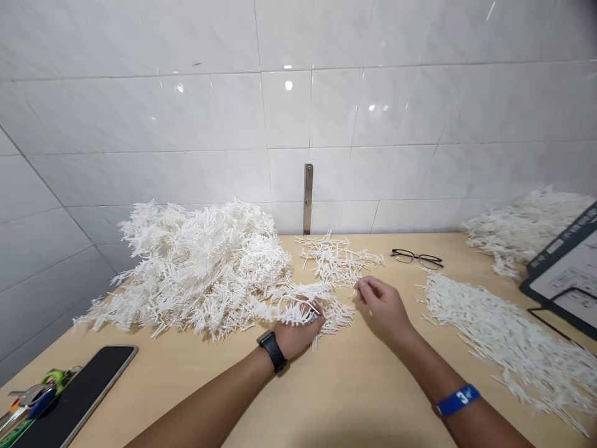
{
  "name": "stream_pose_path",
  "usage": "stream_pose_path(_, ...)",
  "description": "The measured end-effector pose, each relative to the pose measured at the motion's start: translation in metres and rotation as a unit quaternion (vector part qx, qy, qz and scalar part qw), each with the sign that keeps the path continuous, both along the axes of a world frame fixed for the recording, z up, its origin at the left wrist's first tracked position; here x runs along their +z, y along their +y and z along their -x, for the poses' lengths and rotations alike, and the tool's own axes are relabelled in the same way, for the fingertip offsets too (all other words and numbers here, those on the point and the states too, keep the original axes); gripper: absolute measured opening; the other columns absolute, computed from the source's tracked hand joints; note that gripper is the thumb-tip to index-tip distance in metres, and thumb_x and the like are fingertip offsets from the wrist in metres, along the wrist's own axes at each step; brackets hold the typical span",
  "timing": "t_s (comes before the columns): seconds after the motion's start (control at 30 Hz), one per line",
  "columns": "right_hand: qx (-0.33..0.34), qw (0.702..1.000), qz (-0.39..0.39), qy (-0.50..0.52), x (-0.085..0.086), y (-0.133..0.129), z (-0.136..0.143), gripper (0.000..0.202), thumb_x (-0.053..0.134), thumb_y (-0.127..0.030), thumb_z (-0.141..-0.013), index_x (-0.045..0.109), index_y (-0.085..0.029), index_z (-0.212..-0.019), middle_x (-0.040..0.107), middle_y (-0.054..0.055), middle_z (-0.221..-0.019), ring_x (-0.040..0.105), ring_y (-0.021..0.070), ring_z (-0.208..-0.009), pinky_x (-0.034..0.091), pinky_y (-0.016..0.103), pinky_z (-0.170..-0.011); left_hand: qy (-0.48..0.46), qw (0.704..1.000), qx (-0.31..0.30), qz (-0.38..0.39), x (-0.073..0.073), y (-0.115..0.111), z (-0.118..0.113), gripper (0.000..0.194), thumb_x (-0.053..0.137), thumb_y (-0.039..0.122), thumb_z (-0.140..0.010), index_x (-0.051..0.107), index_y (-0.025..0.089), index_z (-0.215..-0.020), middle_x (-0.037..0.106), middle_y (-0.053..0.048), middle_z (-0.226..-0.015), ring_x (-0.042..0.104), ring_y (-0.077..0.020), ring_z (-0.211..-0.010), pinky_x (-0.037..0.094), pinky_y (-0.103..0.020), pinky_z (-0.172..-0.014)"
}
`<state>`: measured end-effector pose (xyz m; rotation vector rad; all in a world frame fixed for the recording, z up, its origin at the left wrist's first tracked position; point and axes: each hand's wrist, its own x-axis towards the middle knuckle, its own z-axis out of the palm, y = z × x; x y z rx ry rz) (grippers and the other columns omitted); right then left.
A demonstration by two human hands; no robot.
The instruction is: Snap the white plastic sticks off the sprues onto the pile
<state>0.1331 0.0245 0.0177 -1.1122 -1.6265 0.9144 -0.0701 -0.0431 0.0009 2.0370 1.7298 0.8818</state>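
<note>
My left hand (298, 336), with a black watch on its wrist, is closed around a white branched plastic strip (303, 305) whose thin prongs stick out over the fingers. Left of it rises a big tangled heap of similar white branched strips (205, 267). My right hand (385, 308), above a blue wristband, is pinched a short way to the right. A thin white bit may be at its fingertips, too small to make out. Just beyond both hands lies a smaller scatter of bare-looking white stems (336, 258).
Loose white slivers (504, 339) spread along the right side of the wooden table (326, 398). Glasses (415, 257) lie near the wall, with another white pile (536, 224) and a dark-framed board (566, 274) farther right. A phone (86, 398) and keys (35, 395) are front left.
</note>
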Motion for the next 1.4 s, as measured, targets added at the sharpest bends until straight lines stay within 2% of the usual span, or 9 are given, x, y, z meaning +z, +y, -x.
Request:
stream_pose_path(0.13,0.085,0.982,-0.079,-0.15,-0.004,-0.008,0.01,0.029,0.048,-0.041,-0.09,0.067,-0.019,-0.091,0.067,0.008,-0.092,0.06,0.0206,-0.084,0.048,0.032,-0.075,-0.045,0.996,0.038,0.068,0.003,-0.001,0.001,0.023,0.05,0.041,-0.088,0.065,0.024,-0.089,0.067,0.001,-0.078,0.063,-0.0178,-0.077,0.049,-0.03,-0.074)
stream_pose_path(0.27,0.152,0.961,-0.106,-0.207,-0.013,-0.003,0.012,0.046,0.059,-0.041,-0.084,0.06,-0.022,-0.126,0.055,0.012,-0.134,0.048,0.0282,-0.125,0.038,0.045,-0.105,-0.131,0.989,0.027,0.066,0.01,-0.002,0.001,0.027,0.05,0.037,-0.089,0.062,0.025,-0.111,0.072,-0.002,-0.099,0.066,-0.0188,-0.092,0.051,-0.032,-0.083)
stream_pose_path(0.4,0.203,0.938,-0.112,-0.259,-0.014,-0.001,0.009,0.032,0.057,-0.024,-0.083,0.067,-0.021,-0.114,0.062,0.011,-0.122,0.054,0.0261,-0.115,0.043,0.041,-0.099,-0.234,0.972,0.002,0.03,0.022,-0.005,-0.006,0.044,0.051,0.03,-0.09,0.049,0.022,-0.133,0.058,-0.009,-0.135,0.056,-0.0207,-0.12,0.048,-0.036,-0.101)
stream_pose_path(0.5,0.19,0.936,-0.123,-0.27,-0.011,0.0,0.008,0.027,0.045,-0.012,-0.084,0.068,-0.021,-0.094,0.066,0.007,-0.101,0.059,0.0214,-0.096,0.047,0.035,-0.085,-0.233,0.973,0.004,-0.006,0.038,-0.011,-0.01,0.047,0.048,0.03,-0.092,0.045,0.022,-0.138,0.052,-0.011,-0.141,0.054,-0.0227,-0.124,0.047,-0.041,-0.105)
stream_pose_path(0.67,0.147,0.952,-0.136,-0.233,-0.01,0.004,0.004,0.022,0.043,-0.015,-0.088,0.064,-0.02,-0.089,0.067,0.006,-0.095,0.06,0.0207,-0.091,0.046,0.034,-0.082,-0.097,0.988,0.009,-0.122,0.079,-0.021,-0.002,0.04,0.049,0.033,-0.092,0.054,0.025,-0.131,0.055,-0.006,-0.138,0.049,-0.0247,-0.129,0.039,-0.045,-0.112)
stream_pose_path(0.87,0.192,0.945,-0.123,-0.233,-0.012,0.007,-0.001,0.039,0.043,-0.002,-0.074,0.068,-0.022,-0.096,0.068,0.005,-0.108,0.059,0.0221,-0.104,0.044,0.038,-0.094,-0.04,0.996,0.015,-0.074,0.115,-0.009,0.011,0.026,0.049,0.036,-0.091,0.07,0.025,-0.102,0.063,-0.003,-0.128,0.057,-0.0244,-0.121,0.045,-0.045,-0.106)
stream_pose_path(0.97,0.231,0.932,-0.122,-0.253,-0.01,0.004,-0.004,0.054,0.044,0.002,-0.065,0.069,-0.024,-0.105,0.064,0.006,-0.12,0.055,0.0237,-0.115,0.041,0.04,-0.101,-0.011,0.998,0.012,-0.067,0.106,0.005,0.007,0.028,0.047,0.034,-0.091,0.068,0.023,-0.106,0.063,-0.005,-0.128,0.057,-0.0244,-0.121,0.044,-0.045,-0.106)
stream_pose_path(1.23,0.236,0.935,-0.106,-0.243,-0.006,0.004,-0.008,0.051,0.049,-0.004,-0.068,0.07,-0.025,-0.11,0.064,0.006,-0.12,0.055,0.0236,-0.114,0.042,0.038,-0.1,0.103,0.981,-0.165,-0.028,0.029,0.023,-0.016,0.039,0.058,0.03,-0.086,0.056,0.025,-0.125,0.056,-0.009,-0.136,0.05,-0.0256,-0.125,0.038,-0.046,-0.108)
stream_pose_path(1.4,0.191,0.957,-0.102,-0.192,-0.022,0.012,-0.001,0.046,0.049,-0.003,-0.062,0.072,-0.02,-0.099,0.066,0.008,-0.112,0.056,0.0236,-0.11,0.042,0.039,-0.101,0.114,0.981,-0.154,-0.039,0.011,0.026,-0.021,0.039,0.056,0.032,-0.087,0.052,0.024,-0.125,0.061,-0.007,-0.128,0.053,-0.0243,-0.118,0.034,-0.046,-0.109)
